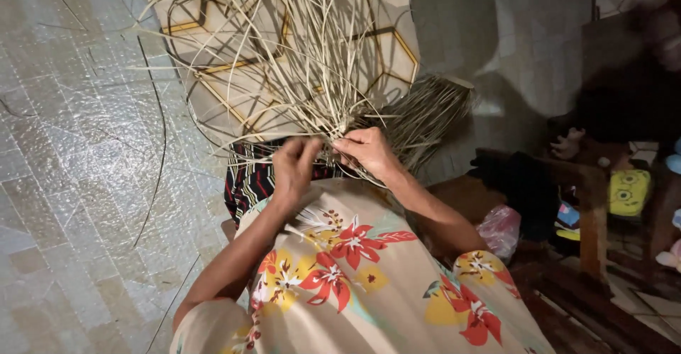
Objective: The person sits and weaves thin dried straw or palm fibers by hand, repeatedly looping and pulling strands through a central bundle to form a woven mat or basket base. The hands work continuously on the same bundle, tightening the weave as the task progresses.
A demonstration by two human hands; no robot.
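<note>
A bundle of thin pale reed strips [305, 56] fans up and away from my lap, gathered into a tight woven base [339, 133]. My left hand [294, 166] is closed on strips at the base's near left side. Right beside it, my right hand [369, 152] pinches strips at the base. A darker, finished woven section [433, 109] spreads out to the right behind my right hand. I wear a beige top with red and yellow flowers [347, 269] and a dark striped cloth [248, 177] over my lap.
A pale tiled floor [78, 184] lies to the left with loose strips [159, 141] on it. A mat with a hexagon pattern [390, 49] lies under the reeds. Dark wooden furniture [589, 219], a pink plastic bag [500, 230] and a yellow soft toy [628, 191] stand at right.
</note>
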